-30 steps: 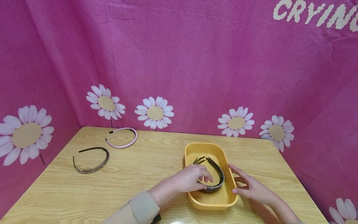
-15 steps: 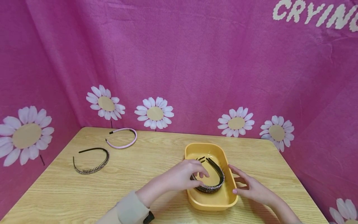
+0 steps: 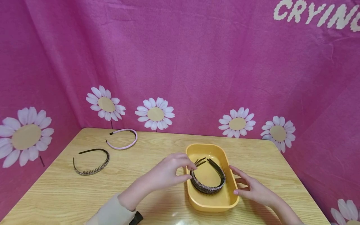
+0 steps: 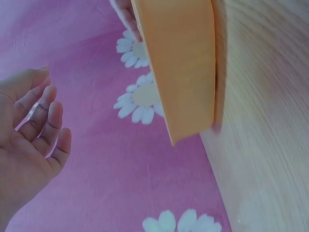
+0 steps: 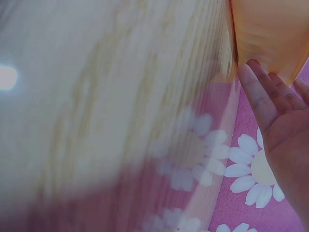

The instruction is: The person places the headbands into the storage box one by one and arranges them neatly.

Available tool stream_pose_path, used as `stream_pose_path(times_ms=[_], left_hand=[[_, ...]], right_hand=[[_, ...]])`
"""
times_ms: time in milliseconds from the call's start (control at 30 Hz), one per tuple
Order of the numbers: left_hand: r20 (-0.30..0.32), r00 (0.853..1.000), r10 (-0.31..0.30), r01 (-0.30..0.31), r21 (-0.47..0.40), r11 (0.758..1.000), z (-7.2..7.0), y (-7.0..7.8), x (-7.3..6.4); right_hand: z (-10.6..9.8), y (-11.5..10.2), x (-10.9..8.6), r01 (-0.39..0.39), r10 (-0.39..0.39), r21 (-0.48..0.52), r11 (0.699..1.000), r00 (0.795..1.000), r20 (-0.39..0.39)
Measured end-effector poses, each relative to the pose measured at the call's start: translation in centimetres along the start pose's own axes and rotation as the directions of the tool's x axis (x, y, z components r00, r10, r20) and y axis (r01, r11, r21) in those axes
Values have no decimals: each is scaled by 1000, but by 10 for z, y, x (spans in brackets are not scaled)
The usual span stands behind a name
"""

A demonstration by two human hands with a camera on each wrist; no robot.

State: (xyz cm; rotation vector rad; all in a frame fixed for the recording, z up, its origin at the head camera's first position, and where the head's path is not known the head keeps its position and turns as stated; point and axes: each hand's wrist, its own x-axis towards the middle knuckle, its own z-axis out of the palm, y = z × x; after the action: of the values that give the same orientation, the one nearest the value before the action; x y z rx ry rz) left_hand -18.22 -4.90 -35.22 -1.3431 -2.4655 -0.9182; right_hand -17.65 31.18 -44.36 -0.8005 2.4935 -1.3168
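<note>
A yellow plastic tub (image 3: 212,204) stands on the table, holding several stacked dark glittery headbands (image 3: 207,189) with comb teeth. My left hand (image 3: 168,172) hovers at the tub's left rim, its fingertips over the edge by the headbands. In the left wrist view that left hand (image 4: 29,130) has loosely bent fingers and nothing in them, apart from the tub's orange-looking wall (image 4: 181,63). My right hand (image 3: 254,189) rests its fingertips on the tub's right side. The right wrist view shows those fairly straight fingers (image 5: 260,99) against the outer wall.
A pink headband (image 3: 123,147) lies on the wooden table (image 3: 135,200) at the back left. Nearer on the left is a dark glittery toothed headband (image 3: 92,171). A pink daisy-print cloth (image 3: 194,68) hangs behind the table and along both sides.
My left hand has come off the headbands and moved left, from inside the tub to its left rim. The headbands stay in the tub. The right hand has kept its place.
</note>
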Motion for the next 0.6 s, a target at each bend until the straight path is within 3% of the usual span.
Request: stream_pose_path(times_ms=[600], left_hand=[[-197,980,-17,32,73,997,-42,-24,-46]], right_hand=[[-1,-1,-1,10,-10,-8,1000,1000,0]])
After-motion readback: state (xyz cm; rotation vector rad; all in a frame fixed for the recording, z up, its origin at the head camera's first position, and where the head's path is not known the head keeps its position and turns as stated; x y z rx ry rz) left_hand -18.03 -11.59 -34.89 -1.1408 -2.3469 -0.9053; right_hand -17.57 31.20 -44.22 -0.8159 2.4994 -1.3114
